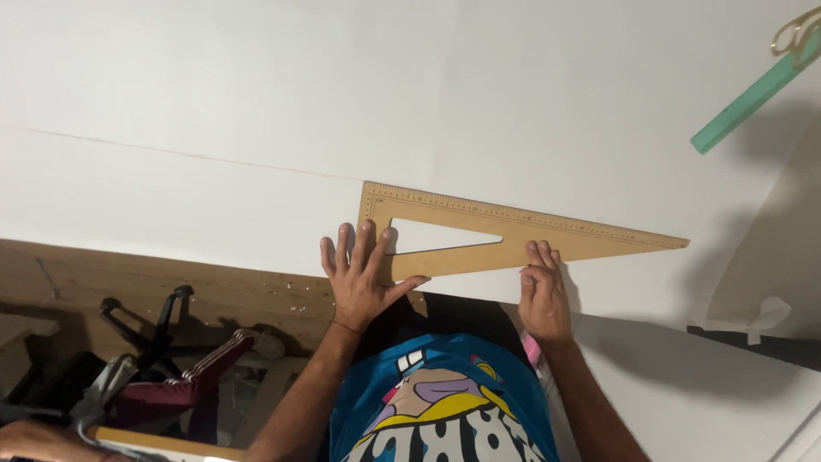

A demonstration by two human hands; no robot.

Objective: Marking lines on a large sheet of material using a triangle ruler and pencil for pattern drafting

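Wooden and flat, a large set square [479,231] lies on a white sheet [214,103] spread over the bench [171,282], its long edge running from near the middle out to a thin point at the right. A person leaning over the near edge pins it with both hands. The left hand [363,282] is spread wide, palm down, fingers [366,235] splayed over the square's broad left corner, gripping nothing. The right hand [543,295] rests with fingers together and slightly curled, tips pressing the lower edge. A faint line crosses the sheet towards the square. A green strip [753,98] lies far right, with what may be scissor handles [795,34] at its end. Stiff, light and smooth, the square looks likely to slide on the paper unless pressed; its wide left end and cut-out offer the surest hold, its slim right tip the weakest.
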